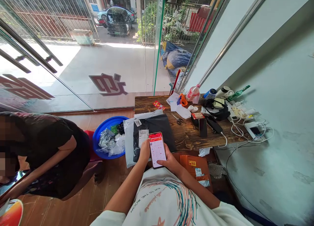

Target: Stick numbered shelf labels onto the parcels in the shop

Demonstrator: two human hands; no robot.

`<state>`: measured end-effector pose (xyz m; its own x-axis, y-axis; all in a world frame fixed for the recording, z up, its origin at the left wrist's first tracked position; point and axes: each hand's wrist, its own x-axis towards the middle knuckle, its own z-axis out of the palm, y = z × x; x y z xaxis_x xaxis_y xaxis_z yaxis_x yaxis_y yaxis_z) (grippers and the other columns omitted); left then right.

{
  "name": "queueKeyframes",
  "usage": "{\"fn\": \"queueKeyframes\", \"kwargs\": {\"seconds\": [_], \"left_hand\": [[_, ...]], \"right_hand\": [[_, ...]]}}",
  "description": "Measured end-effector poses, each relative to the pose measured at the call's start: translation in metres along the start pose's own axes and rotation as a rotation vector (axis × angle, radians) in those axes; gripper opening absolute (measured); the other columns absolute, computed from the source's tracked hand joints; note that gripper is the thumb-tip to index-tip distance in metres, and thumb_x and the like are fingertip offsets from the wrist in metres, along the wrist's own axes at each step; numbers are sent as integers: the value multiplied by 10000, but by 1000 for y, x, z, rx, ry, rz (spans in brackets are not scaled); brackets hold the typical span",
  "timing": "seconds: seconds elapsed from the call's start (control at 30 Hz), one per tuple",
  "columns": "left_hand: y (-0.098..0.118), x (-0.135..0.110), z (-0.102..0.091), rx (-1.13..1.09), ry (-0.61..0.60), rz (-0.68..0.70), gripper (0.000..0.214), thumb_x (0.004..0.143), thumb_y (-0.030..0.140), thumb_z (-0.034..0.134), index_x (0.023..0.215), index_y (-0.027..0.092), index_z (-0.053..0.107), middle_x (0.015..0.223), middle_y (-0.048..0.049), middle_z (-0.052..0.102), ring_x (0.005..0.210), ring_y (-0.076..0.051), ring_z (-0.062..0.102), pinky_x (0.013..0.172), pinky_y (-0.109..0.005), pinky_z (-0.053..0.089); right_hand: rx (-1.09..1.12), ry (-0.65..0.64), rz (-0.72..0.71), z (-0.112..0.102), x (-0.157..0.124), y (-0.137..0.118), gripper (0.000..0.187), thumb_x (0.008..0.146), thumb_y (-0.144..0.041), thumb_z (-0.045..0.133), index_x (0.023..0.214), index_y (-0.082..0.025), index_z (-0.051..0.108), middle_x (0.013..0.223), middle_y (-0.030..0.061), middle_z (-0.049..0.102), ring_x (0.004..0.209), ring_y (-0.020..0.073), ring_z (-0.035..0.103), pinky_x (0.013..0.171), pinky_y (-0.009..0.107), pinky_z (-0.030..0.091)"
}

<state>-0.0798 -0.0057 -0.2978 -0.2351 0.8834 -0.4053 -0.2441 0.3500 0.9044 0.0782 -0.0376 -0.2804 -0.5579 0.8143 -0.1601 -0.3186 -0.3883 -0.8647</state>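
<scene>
A lit smartphone with a red and white screen is held upright in front of my shirt. My left hand grips its left edge. Around the right edge is my right hand, its thumb lying over the lower part of the screen. Just beyond the phone, a black mailing bag with a white label rests on the wooden table, over a pale grey mailing bag. Scissors lie to the right of the bags.
Beside the table stands a blue basin of crumpled plastic. A person sits at the left. Chargers and cables, a bottle and a dark phone occupy the table's right side. An orange parcel is below it.
</scene>
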Motion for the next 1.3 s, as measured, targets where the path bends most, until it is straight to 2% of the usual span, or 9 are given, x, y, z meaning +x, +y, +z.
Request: {"fn": "queueKeyframes", "kwargs": {"seconds": [0.37, 0.5, 0.57, 0.63, 0.73, 0.8, 0.93, 1.1, 1.3], "left_hand": [[0, -3, 3, 11, -12, -28, 527, 698, 673, 646, 638, 152, 601, 566, -25, 597, 508, -150, 499, 499, -258, 325], [1, -8, 2, -36, -69, -50, 478, 783, 609, 573, 775, 139, 662, 722, -67, 675, 636, -189, 588, 559, -270, 405], [4, -19, 0, -83, -151, -75, 422, 821, 517, 536, 996, 157, 671, 905, -82, 708, 793, -223, 643, 642, -290, 473], [8, -32, -4, -182, -318, -142, 451, 807, 380, 549, 1224, 214, 589, 1092, -79, 685, 923, -241, 651, 709, -315, 519], [11, -48, -15, -335, -624, -303, 742, 722, 185, 552, 1423, 350, 372, 1309, -60, 576, 1000, -263, 639, 700, -376, 579], [13, -52, -21, -335, -711, -345, 908, 670, 104, 553, 1472, 406, 254, 1348, -66, 535, 992, -278, 636, 619, -389, 606], [13, -50, -24, -242, -703, -282, 1057, 642, 32, 604, 1514, 411, 142, 1287, -84, 554, 997, -280, 620, 563, -345, 623], [14, -51, -21, -180, -657, -241, 1060, 671, 34, 611, 1518, 434, 115, 1305, -83, 547, 976, -262, 626, 573, -310, 621], [16, -54, -21, -262, -629, -296, 1005, 669, 63, 537, 1512, 445, 144, 1354, -56, 528, 886, -207, 639, 576, -322, 623]], "right_hand": [[-46, 18, -10, 1, -2, -1, 943, 665, -203, 825, 1423, -340, 281, 1424, 58, 488, 1301, 247, 487, 1088, 443, 365], [44, 32, 15, 3, -3, -3, 897, 661, -182, 812, 1396, -328, 319, 1369, 54, 540, 1239, 246, 539, 1047, 434, 410], [171, 48, 37, 3, -3, -4, 811, 705, -206, 764, 1382, -319, 331, 1317, 58, 580, 1180, 251, 580, 989, 436, 462], [292, 85, 35, 4, -2, -7, 686, 758, -239, 695, 1353, -307, 361, 1272, 60, 611, 1135, 251, 605, 938, 433, 498], [372, 169, 18, 5, 1, -13, 552, 796, -263, 622, 1302, -291, 404, 1214, 48, 645, 1092, 242, 624, 912, 426, 518], [372, 210, 27, 6, 3, -17, 535, 804, -263, 599, 1299, -295, 399, 1182, 38, 662, 1057, 238, 640, 902, 428, 523], [324, 236, 28, 11, 5, -22, 615, 771, -233, 596, 1333, -318, 362, 1175, 27, 668, 1031, 242, 651, 887, 435, 529], [217, 201, 2, 14, 3, -26, 666, 710, -157, 606, 1317, -309, 378, 1233, 32, 640, 1096, 257, 621, 910, 432, 518], [70, 147, -58, 11, 0, -23, 627, 723, -158, 668, 1277, -273, 399, 1261, 53, 611, 1121, 245, 595, 950, 415, 482]]}}
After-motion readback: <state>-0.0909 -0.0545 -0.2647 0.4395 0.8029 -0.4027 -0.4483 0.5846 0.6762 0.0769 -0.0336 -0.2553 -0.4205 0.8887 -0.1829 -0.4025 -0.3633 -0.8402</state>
